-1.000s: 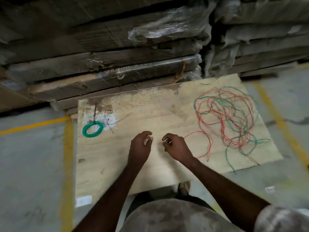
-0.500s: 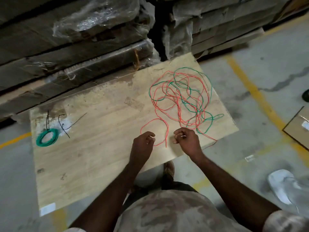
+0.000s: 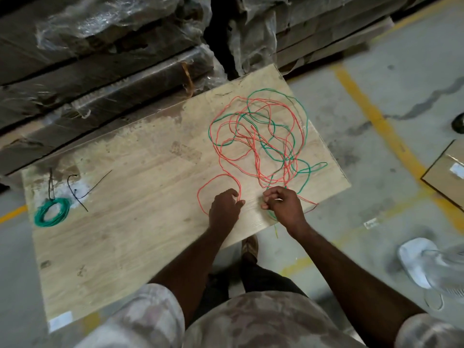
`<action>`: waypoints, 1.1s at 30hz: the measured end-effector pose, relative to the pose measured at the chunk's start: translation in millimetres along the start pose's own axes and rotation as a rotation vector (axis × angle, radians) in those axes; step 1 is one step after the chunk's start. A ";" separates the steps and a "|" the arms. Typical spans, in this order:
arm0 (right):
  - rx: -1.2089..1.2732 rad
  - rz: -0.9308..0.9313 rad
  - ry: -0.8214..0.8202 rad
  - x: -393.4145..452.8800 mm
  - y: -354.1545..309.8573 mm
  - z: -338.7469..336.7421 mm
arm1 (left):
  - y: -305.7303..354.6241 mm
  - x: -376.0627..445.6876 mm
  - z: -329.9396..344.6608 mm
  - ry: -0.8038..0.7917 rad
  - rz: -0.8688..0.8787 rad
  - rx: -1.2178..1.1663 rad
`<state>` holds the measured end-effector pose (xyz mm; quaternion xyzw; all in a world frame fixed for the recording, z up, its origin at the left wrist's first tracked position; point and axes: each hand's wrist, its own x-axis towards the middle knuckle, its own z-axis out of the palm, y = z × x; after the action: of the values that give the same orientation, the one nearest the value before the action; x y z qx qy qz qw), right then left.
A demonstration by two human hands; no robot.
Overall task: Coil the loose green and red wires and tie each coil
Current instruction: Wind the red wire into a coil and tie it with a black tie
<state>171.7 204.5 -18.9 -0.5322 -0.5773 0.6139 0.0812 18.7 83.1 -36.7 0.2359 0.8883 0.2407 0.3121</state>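
At the board's near edge, left hand (image 3: 225, 209) now pinches red wire (image 3: 219, 177); right hand (image 3: 283, 205) remains curled.

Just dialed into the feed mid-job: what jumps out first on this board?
The tangle of loose red and green wires sprawls over the right half of the wooden board. At its near edge the left hand grips a red wire loop, while the right hand is curled beside it. A finished green coil lies at the far left.
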 end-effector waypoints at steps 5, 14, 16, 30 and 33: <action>-0.036 -0.007 -0.050 6.4 -7.3 2.2 | -4.2 0.2 6.5 0.030 -0.061 -0.006; -0.156 -0.045 -0.105 9.8 -11.1 15.3 | -15.3 2.7 22.6 0.005 -0.119 -0.060; -0.176 -0.055 -0.108 8.9 -13.5 15.4 | -15.4 -1.1 18.9 0.061 -0.111 -0.170; -0.279 -0.665 -0.224 -1.3 -104.1 66.8 | 15.0 -82.3 -133.8 -0.103 0.102 -0.719; -0.308 -0.667 -0.208 -8.1 -117.4 87.9 | 13.7 -101.9 -159.7 -0.189 0.092 -0.823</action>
<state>48.9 181.6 58.4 -0.2558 -0.8094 0.5106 0.1368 -13.5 -9.1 126.1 0.1520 0.6742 0.5660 0.4494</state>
